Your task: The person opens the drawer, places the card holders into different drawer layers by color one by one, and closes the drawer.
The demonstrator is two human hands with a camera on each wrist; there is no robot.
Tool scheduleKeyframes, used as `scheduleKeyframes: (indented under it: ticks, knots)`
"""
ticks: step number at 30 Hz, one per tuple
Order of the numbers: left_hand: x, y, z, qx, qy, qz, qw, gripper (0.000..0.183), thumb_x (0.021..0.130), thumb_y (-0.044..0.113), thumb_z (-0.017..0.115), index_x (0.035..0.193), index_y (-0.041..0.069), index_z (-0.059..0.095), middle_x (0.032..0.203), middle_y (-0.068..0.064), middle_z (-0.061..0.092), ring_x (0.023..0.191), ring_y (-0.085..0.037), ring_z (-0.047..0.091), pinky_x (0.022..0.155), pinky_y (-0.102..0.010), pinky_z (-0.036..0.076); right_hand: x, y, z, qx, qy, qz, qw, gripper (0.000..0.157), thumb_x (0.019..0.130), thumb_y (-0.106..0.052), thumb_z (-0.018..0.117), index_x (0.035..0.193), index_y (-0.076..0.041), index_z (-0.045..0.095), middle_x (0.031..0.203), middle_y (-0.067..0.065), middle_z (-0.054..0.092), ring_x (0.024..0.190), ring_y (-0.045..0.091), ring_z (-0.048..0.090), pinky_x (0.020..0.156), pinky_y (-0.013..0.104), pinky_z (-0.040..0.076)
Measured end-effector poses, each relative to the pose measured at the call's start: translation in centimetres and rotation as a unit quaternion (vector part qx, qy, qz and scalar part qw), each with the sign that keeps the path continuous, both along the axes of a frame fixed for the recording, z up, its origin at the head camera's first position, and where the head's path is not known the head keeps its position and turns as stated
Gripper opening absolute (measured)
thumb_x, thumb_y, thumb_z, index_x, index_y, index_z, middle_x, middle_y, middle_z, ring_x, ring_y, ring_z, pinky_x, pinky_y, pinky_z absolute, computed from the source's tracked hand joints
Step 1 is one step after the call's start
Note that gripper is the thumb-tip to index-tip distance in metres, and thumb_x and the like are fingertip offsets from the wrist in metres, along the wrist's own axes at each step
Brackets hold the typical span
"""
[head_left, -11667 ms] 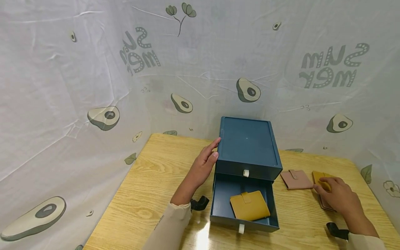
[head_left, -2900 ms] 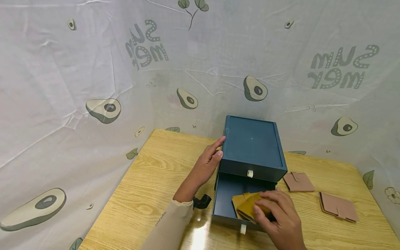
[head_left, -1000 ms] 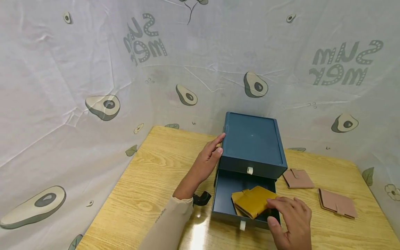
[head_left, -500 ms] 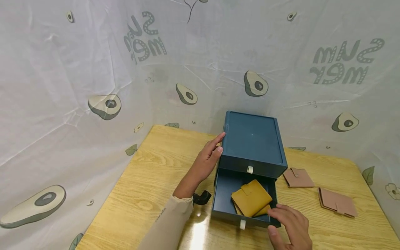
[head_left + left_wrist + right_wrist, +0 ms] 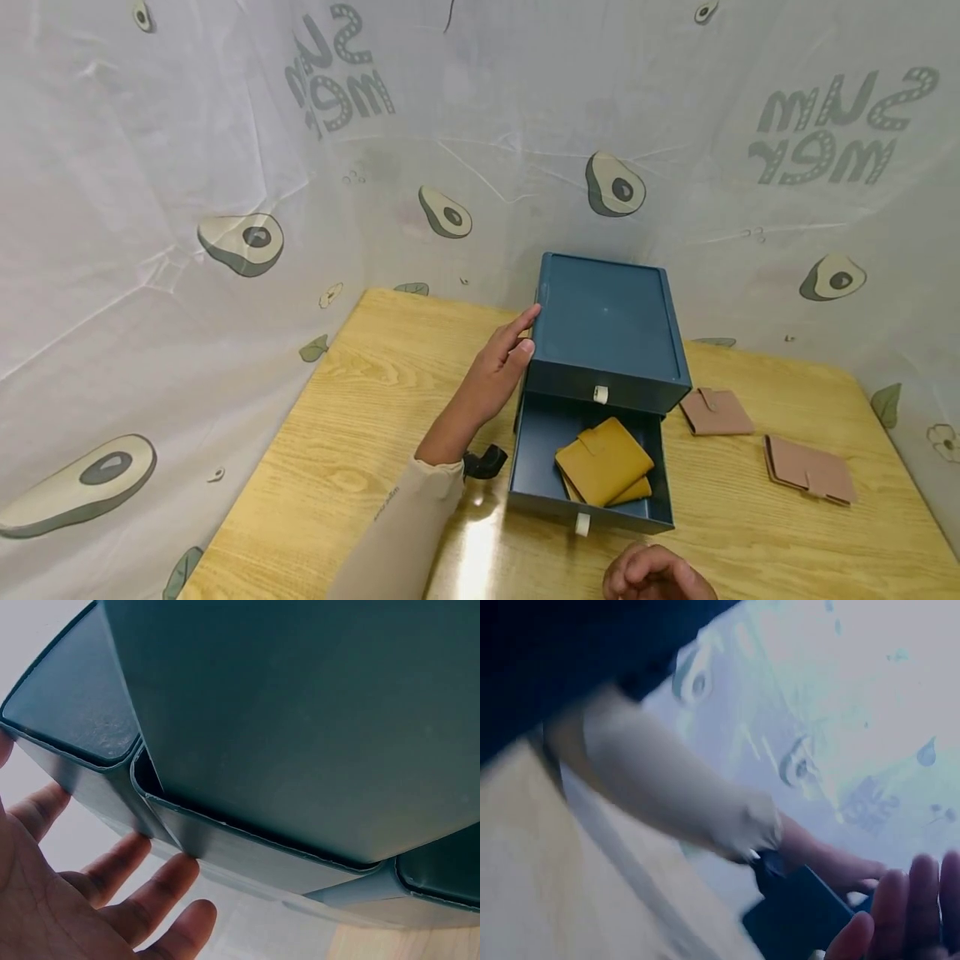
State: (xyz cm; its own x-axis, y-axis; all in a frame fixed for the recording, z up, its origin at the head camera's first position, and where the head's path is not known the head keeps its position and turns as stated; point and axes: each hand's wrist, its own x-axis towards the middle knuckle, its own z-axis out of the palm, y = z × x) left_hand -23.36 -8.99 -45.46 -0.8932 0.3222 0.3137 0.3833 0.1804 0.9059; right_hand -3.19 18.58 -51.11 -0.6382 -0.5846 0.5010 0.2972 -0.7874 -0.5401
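A dark blue two-drawer box [image 5: 606, 321] stands on the table, its lower drawer [image 5: 534, 467] pulled out. Inside that drawer, one yellow wallet [image 5: 604, 461] lies on top of another yellow wallet [image 5: 635, 491], which is mostly covered. My left hand [image 5: 491, 375] rests against the box's left side; the left wrist view shows its fingertips [image 5: 180, 874] touching the wall. In front of the drawer, my right hand [image 5: 656, 575] is partly cut off by the frame edge, with loosely bent fingers and nothing seen in it.
To the right of the box lie two pink wallets, one close to it [image 5: 720, 414] and one farther right [image 5: 817, 472]. A white tab [image 5: 582, 523] sticks out from the lower drawer's front. A patterned curtain [image 5: 487, 108] hangs behind the wooden table [image 5: 360, 433].
The second yellow wallet came from the table into the drawer and was let go on the first. My right hand has since drawn back toward me. The left hand stays put.
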Motion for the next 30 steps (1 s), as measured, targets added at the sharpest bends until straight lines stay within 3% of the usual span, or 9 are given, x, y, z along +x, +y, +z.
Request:
scheduleKeyframes:
  ticks: [1, 4, 10, 15, 22, 30]
  knots:
    - [0.0, 0.0, 0.0, 0.0, 0.0, 0.0, 1.0, 0.059, 0.115, 0.055, 0.039, 0.171, 0.037, 0.031, 0.173, 0.001, 0.036, 0.155, -0.027, 0.041, 0.124, -0.054, 0.039, 0.1, -0.2, -0.2, -0.025, -0.056, 0.044, 0.997, 0.064, 0.12, -0.025, 0.008, 0.149, 0.008, 0.054, 0.151, 0.021, 0.058, 0.141, 0.031, 0.054, 0.125, 0.041, 0.037]
    - [-0.1, -0.1, -0.1, 0.004, 0.002, -0.005, 1.0, 0.061, 0.115, 0.057, 0.038, 0.172, 0.036, 0.031, 0.173, 0.0, 0.035, 0.156, -0.032, 0.04, 0.124, -0.054, 0.038, 0.2, -0.7, -0.7, -0.029, -0.157, 0.095, 0.983, 0.058, 0.119, -0.038, 0.028, 0.145, 0.001, 0.061, 0.145, 0.015, 0.064, 0.137, 0.028, 0.058, 0.123, 0.041, 0.038]
    - [-0.1, -0.2, -0.2, 0.009, 0.006, -0.008, 0.9999, 0.061, 0.115, 0.056, 0.039, 0.172, 0.036, 0.031, 0.173, -0.001, 0.034, 0.156, -0.037, 0.039, 0.124, -0.056, 0.038, -0.6, -1.7, -1.9, 0.076, -0.253, 0.135, 0.955, 0.048, 0.117, -0.045, 0.041, 0.134, -0.014, 0.073, 0.133, 0.001, 0.073, 0.127, 0.017, 0.066, 0.119, 0.034, 0.044]
    - [0.0, -0.2, -0.4, 0.007, 0.009, -0.01, 0.9999, 0.063, 0.114, 0.057, 0.04, 0.172, 0.036, 0.031, 0.174, -0.001, 0.033, 0.155, -0.042, 0.04, 0.121, -0.06, 0.041, -1.2, -3.0, -2.9, 0.107, -0.268, 0.153, 0.945, 0.047, 0.118, -0.044, 0.04, 0.139, -0.016, 0.072, 0.136, 0.001, 0.072, 0.128, 0.015, 0.067, 0.12, 0.032, 0.044]
    - [0.4, -0.2, -0.1, 0.0, -0.002, -0.011, 0.9999, 0.067, 0.112, 0.066, 0.037, 0.172, 0.038, 0.031, 0.173, -0.003, 0.034, 0.153, -0.039, 0.043, 0.119, -0.06, 0.042, -2.0, -3.6, -2.7, 0.088, -0.267, 0.138, 0.95, 0.046, 0.119, -0.038, 0.039, 0.145, -0.013, 0.068, 0.139, 0.004, 0.071, 0.129, 0.017, 0.066, 0.121, 0.034, 0.043]
    - [0.7, -0.5, 0.0, -0.01, -0.007, 0.002, 0.9999, 0.063, 0.112, 0.064, 0.038, 0.171, 0.041, 0.031, 0.174, 0.001, 0.034, 0.154, -0.033, 0.044, 0.12, -0.058, 0.042, -2.4, -3.6, -2.3, 0.112, -0.273, 0.135, 0.946, 0.038, 0.118, -0.038, 0.047, 0.14, -0.018, 0.07, 0.136, 0.001, 0.072, 0.126, 0.015, 0.067, 0.116, 0.033, 0.047]
